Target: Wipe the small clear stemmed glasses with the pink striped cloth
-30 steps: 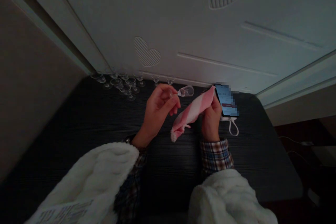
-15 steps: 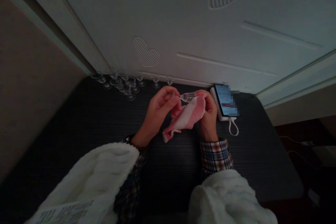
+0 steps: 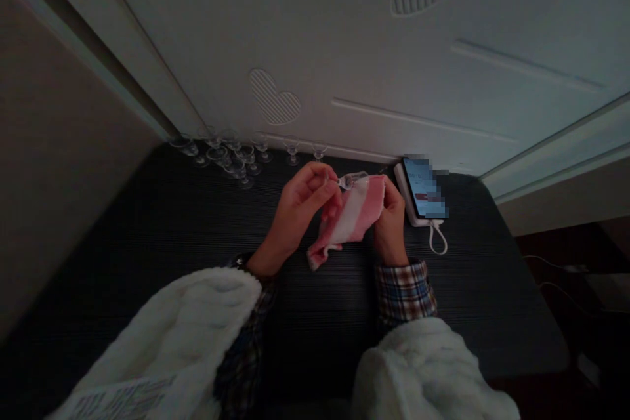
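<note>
My left hand (image 3: 300,207) pinches the stem end of a small clear glass (image 3: 350,180), held sideways above the dark table (image 3: 147,243). My right hand (image 3: 391,223) grips a pink and white striped cloth (image 3: 352,220) and presses its upper edge against the bowl of the glass. The rest of the cloth hangs down between my two hands toward the table. Part of the glass is hidden behind the cloth.
Several small clear stemmed glasses (image 3: 231,154) stand at the table's back left, two more (image 3: 305,152) near the middle back. A lit phone (image 3: 423,189) lies on a white power bank with a cable (image 3: 437,239) at the back right. A white panelled wall rises behind.
My right hand brought the cloth leftward to the glass and wrapped its upper edge over the bowl. The phone, earlier partly covered by the cloth, now shows fully.
</note>
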A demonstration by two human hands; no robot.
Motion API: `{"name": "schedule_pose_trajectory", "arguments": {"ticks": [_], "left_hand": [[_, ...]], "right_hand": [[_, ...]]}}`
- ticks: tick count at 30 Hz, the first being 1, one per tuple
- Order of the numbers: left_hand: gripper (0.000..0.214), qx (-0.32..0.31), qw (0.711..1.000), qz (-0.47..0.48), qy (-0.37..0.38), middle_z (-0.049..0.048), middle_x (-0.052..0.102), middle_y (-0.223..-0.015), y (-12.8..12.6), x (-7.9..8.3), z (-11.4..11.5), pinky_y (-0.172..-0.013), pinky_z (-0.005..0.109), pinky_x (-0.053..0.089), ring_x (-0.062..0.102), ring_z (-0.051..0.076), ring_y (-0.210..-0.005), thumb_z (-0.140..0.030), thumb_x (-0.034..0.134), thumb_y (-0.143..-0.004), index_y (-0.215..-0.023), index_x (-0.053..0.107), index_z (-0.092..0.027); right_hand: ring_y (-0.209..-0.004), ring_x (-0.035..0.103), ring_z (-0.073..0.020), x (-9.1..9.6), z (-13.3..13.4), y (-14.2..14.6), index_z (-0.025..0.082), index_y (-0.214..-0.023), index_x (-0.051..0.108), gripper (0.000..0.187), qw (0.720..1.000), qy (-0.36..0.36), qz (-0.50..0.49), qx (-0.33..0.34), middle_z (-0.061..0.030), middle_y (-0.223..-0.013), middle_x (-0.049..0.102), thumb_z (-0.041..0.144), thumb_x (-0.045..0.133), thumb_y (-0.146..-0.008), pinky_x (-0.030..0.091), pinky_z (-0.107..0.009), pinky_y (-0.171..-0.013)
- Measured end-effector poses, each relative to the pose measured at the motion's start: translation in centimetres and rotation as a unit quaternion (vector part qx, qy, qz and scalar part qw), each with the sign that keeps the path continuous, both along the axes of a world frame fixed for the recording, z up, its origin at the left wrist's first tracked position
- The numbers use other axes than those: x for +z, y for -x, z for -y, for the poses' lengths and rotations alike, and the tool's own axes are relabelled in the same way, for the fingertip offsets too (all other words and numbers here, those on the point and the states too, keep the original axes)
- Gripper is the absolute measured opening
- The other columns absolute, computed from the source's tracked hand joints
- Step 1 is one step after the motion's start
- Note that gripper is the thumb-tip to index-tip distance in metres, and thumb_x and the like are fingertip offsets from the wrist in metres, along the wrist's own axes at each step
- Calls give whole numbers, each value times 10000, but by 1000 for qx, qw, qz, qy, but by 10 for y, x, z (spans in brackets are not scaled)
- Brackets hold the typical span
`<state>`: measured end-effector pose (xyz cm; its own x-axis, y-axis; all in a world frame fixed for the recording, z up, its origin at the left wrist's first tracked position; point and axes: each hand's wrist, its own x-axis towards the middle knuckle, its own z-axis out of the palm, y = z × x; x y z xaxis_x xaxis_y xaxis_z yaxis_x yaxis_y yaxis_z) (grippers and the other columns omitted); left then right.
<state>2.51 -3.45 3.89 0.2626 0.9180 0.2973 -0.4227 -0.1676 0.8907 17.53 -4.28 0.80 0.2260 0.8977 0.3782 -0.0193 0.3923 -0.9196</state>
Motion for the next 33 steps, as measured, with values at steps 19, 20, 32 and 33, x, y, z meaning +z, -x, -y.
{"name": "schedule_pose_trajectory", "arguments": {"ticks": [19, 20, 32, 33], "left_hand": [[238, -20, 996, -1, 83, -38, 505, -576, -1, -1, -2, -425, 170, 355, 436, 64, -465, -380, 600, -832, -761, 502, -174], [242, -20, 997, -12, 77, -38, 505, -574, -1, -1, -2, -425, 170, 357, 436, 63, -462, -383, 593, -837, -755, 503, -173], [182, 79, 986, -146, -27, -6, 569, -814, -1, -6, -6, -424, 162, 379, 501, 65, -540, -276, 648, -785, -948, 621, -201], [181, 86, 983, -157, -33, -5, 580, -817, 0, -6, -6, -424, 164, 372, 497, 64, -532, -279, 645, -787, -949, 628, -200]], "right_hand": [[-927, 526, -158, -2, -2, 0, 242, -882, 631, 119, 996, -36, 84, -24, -16, -962, 554, 207, 586, -778, 450, -293, -806], [-902, 524, -154, -2, -2, -1, 235, -859, 627, 95, 995, -37, 85, -28, -12, -931, 553, 207, 583, -779, 445, -290, -798], [-844, 516, -148, -1, -1, -2, 223, -824, 602, 52, 995, -35, 68, -71, -3, -884, 557, 233, 579, -778, 427, -285, -783], [-844, 516, -148, -1, -2, -2, 222, -826, 603, 55, 995, -35, 67, -70, -4, -885, 557, 233, 578, -778, 427, -285, -782]]}}
